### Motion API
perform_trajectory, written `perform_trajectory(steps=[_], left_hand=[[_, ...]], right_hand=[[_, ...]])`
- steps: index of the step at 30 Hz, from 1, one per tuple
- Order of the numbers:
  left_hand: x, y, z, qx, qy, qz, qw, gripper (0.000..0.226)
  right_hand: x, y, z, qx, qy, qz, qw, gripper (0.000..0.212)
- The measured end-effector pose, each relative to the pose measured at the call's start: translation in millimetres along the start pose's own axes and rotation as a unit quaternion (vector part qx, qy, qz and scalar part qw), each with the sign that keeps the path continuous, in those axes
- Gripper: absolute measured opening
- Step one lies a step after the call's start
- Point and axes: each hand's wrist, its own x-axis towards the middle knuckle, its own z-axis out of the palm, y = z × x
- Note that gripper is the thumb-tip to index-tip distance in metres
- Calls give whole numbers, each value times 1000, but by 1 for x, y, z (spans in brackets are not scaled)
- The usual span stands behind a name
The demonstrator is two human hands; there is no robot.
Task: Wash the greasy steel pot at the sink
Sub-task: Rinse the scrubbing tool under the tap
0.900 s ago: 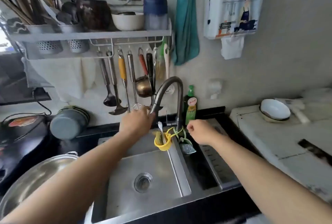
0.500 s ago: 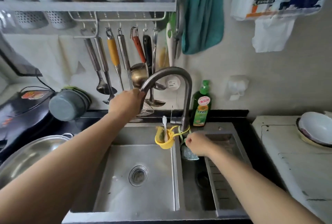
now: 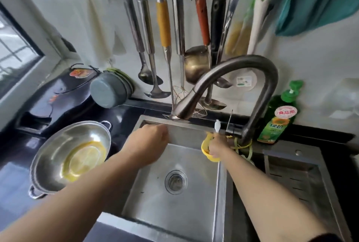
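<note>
One steel pot (image 3: pixel 71 157), yellow grease pooled inside

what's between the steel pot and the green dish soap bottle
In the head view, going from the steel pot to the dish soap bottle: the left hand, the sink basin's back edge, the right hand at the yellow holder, then the faucet base.

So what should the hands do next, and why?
Probably the left hand should reach over for the steel pot and bring it into the sink. The pot sits on the counter left of the basin with yellow grease in its bottom, the basin holds nothing, and the right hand is already at the yellow holder by the faucet.
</note>
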Motion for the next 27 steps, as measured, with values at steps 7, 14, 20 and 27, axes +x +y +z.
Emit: perform_trajectory(steps=[7, 14, 20, 27], left_hand=[[-14, -52, 17, -78, -63, -66, 993, 18], [-13, 0, 56, -308, -176, -95, 930, 22], [18, 131, 62, -596, -242, -170, 747, 16], [65, 263, 47, -616, -250, -126, 736, 29]], right_hand=[[9, 2, 15, -42, 60, -3, 997, 37], [-108, -18, -18, 52, 113, -153, 980, 30], [-189, 17, -92, 280, -74, -50, 956, 30], [-174, 56, -262, 181, 31, -75, 980, 20]])
